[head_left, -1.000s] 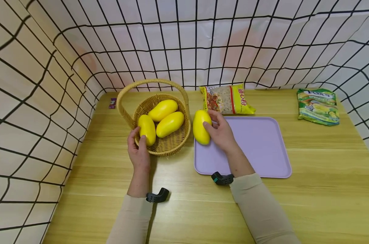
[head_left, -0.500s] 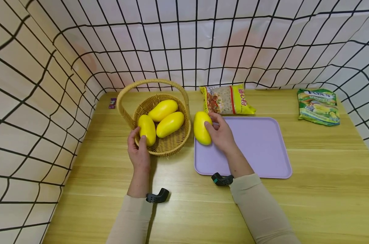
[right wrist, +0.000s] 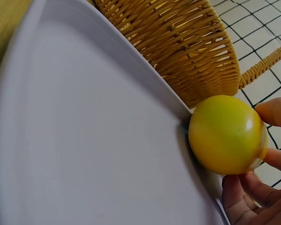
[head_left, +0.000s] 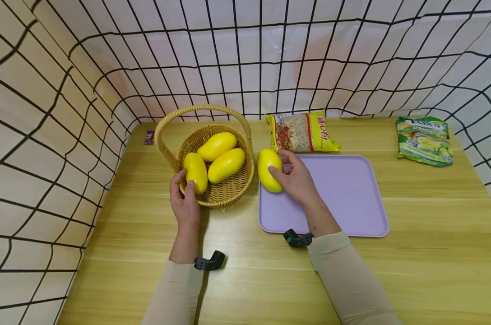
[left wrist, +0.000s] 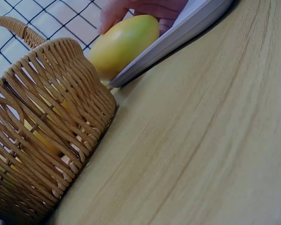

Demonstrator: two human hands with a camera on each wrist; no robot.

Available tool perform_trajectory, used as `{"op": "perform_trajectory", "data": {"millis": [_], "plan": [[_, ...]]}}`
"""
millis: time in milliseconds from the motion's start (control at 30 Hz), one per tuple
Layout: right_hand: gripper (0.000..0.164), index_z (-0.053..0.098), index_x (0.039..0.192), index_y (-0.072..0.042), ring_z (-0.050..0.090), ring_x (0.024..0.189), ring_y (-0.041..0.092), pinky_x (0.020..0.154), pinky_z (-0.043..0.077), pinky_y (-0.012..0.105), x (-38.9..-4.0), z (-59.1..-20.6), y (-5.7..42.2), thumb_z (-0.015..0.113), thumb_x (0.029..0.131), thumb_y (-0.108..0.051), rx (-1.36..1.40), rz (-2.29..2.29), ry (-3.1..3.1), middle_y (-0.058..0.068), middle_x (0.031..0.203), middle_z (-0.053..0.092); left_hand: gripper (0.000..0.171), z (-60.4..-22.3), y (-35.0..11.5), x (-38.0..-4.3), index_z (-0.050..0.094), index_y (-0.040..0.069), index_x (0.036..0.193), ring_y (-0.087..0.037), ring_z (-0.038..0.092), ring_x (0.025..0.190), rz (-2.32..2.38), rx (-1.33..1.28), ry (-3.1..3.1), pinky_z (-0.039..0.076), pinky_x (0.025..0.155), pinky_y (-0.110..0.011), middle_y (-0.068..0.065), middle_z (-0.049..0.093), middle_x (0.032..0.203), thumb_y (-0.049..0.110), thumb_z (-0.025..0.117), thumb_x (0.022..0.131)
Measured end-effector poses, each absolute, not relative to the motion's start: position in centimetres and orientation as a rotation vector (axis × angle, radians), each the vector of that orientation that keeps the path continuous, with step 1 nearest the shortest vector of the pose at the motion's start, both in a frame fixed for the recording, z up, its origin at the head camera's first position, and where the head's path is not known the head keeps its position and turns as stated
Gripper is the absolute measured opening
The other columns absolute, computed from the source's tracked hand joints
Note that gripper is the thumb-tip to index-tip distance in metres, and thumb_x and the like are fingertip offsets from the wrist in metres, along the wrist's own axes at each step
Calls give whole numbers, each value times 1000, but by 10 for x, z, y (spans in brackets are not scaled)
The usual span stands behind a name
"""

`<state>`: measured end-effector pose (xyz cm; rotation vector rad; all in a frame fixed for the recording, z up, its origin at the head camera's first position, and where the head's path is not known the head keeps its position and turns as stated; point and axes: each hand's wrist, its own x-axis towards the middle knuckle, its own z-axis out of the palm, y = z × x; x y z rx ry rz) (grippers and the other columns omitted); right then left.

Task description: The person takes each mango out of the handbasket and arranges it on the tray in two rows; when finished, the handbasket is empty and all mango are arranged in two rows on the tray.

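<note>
My right hand (head_left: pixel 297 178) holds a yellow mango (head_left: pixel 269 170) by its right side, thumb on top, over the left edge of the lilac tray (head_left: pixel 335 194). In the right wrist view this mango (right wrist: pixel 227 135) sits right at the tray's rim, with fingertips around its far end. My left hand (head_left: pixel 184 201) grips another mango (head_left: pixel 196 174) inside the wicker basket (head_left: pixel 223 195), thumb and fingers on its near end, over the left rim. Two more mangoes, a back one (head_left: pixel 217 147) and a right one (head_left: pixel 227 165), lie beside it in the basket.
A yellow food packet (head_left: pixel 300 132) lies behind the tray. Further right is a green candy bag (head_left: pixel 425 141). A tiny purple packet (head_left: pixel 149 137) lies left of the basket, whose tall handle (head_left: pixel 205 108) arches over it. Black-gridded white cloth (head_left: pixel 261 58) walls in the table.
The mango in my right hand has shifted very slightly down toward the tray, and my right fingers have moved a little on it. My left hand and the basket have stayed put.
</note>
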<state>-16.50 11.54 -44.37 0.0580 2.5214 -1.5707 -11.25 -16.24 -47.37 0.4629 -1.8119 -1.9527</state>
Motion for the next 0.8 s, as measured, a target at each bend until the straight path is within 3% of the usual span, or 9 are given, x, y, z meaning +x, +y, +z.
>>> {"op": "perform_trajectory", "data": {"millis": [400,800], "plan": [[61,43,153,-22,58,118,35,103,49,51,-166,-444,119,64,98,-38,68,-1547,2495,16,140,54,37,-473,-162,-113,59,7,134,-16,29,152,-1939,472,-1826,27,125,-39,-3,46,155,10,54,98],[62,41,154,-22,59,120,34,102,51,50,-167,-444,119,62,99,-41,132,-1509,2477,15,142,53,37,-473,-162,-113,59,6,134,-17,29,152,-1926,475,-1829,24,126,-39,-4,46,155,10,54,98]]}}
